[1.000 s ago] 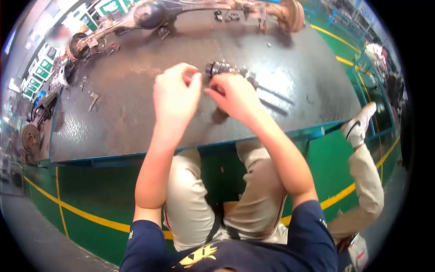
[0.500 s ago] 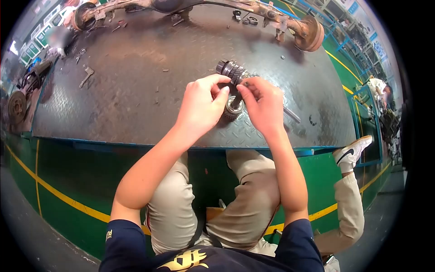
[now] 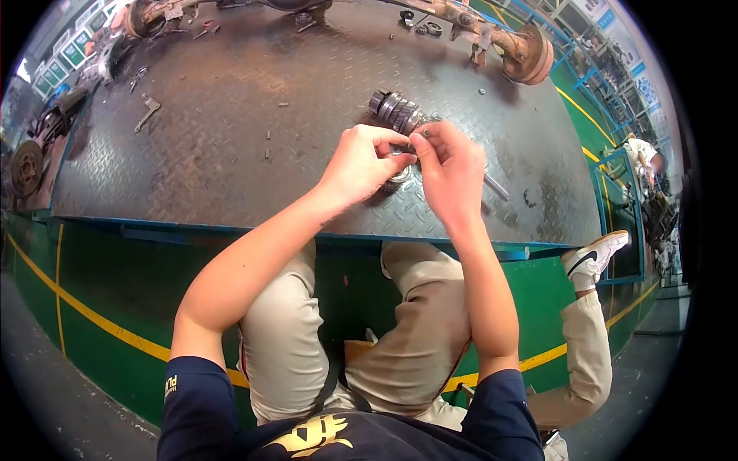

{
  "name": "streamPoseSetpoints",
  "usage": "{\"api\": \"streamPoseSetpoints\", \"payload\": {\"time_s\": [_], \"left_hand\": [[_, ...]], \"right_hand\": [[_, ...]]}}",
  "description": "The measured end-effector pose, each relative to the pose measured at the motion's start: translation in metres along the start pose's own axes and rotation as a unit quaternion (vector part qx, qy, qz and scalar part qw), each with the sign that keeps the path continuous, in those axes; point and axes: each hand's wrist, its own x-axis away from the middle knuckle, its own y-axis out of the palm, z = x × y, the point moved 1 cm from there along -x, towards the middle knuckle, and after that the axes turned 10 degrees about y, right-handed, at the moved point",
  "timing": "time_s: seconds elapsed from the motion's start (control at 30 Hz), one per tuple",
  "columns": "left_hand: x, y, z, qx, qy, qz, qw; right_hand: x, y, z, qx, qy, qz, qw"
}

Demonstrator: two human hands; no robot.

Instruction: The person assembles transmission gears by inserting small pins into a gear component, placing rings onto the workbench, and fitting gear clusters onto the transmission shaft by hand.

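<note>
Both hands are raised close together over the near part of a dark metal workbench point(image 3: 207, 165), with their fingertips meeting. The thumb and fingers of the right hand point(image 3: 453, 169) are pinched on a small dark part point(image 3: 426, 134), largely covered by the fingers. The left hand point(image 3: 365, 163) has its thumb and forefinger bent towards the same spot; whether it also grips the part cannot be determined.

Just beyond the fingertips lies a geared shaft point(image 3: 396, 112), its toothed end pointing away and to the left. A round metal gear point(image 3: 400, 177) sits below the fingertips, partly hidden by the left hand. A plain rod point(image 3: 496, 187) emerges from behind the right hand, on its right. Further right of that hand is a small dark curved piece point(image 3: 529, 200).

Well to the left of the left hand lies a flat metal tool point(image 3: 147, 113); nearer that hand, on the same side, are several small pins point(image 3: 267, 154). Beyond and to the right of the right hand stands a rusty drum point(image 3: 529, 55) at the end of an axle point(image 3: 453, 18). A small nut point(image 3: 482, 91) lies between that hand and the drum.
</note>
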Motion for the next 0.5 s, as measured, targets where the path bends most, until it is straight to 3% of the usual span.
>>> {"api": "streamPoseSetpoints", "payload": {"time_s": [0.27,0.5], "left_hand": [[0.002,-0.003,0.009,-0.012,0.012,-0.006,1.0],[0.005,-0.008,0.013,-0.017,0.01,-0.031,0.999]], "right_hand": [[0.004,-0.001,0.0,0.001,-0.023,-0.001,1.0],[0.011,-0.002,-0.009,-0.021,0.012,-0.011,1.0]]}}
